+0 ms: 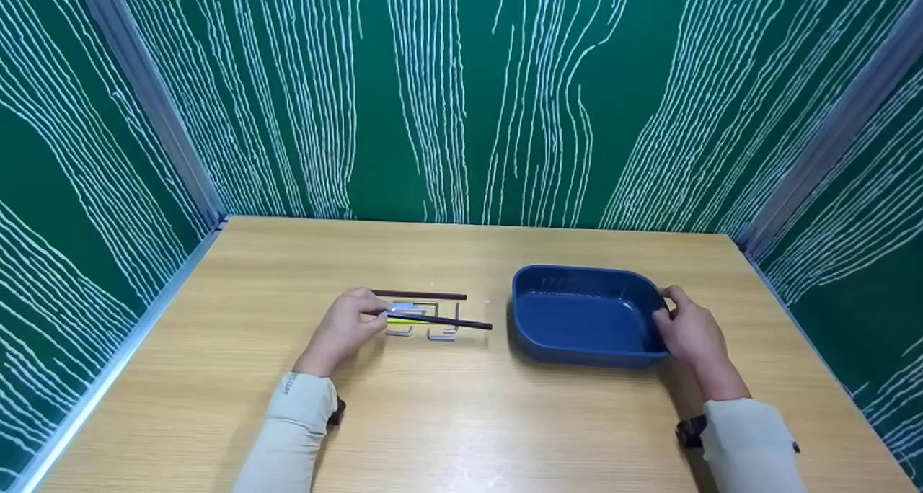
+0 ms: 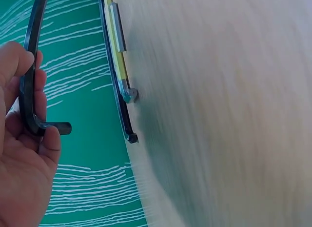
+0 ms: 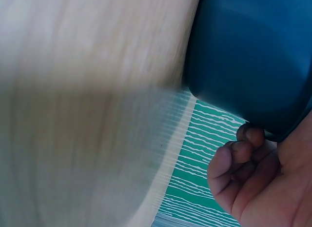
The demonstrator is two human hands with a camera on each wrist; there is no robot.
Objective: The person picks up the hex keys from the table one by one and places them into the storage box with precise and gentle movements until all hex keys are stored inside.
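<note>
My left hand [image 1: 347, 329] grips a long black hex key [image 1: 454, 323] near its bent end, raised over the table. In the left wrist view the fingers wrap the long arm of this hex key [image 2: 29, 85], its short bent end pointing right. Below it lie a second dark hex key [image 1: 425, 294], several small silver hex keys [image 1: 441, 338] and a yellow-coloured piece [image 1: 401, 321]. My right hand [image 1: 694, 332] holds the right rim of a blue rectangular basin [image 1: 584, 360]. In the right wrist view the fingers curl at the rim of the basin [image 3: 253, 56].
A light wooden table [image 1: 461, 421] carries everything. Green walls [image 1: 476, 104] with wavy white lines stand behind and on both sides, with grey posts [image 1: 155, 96] at the corners. The basin stands to the right of the small hex keys.
</note>
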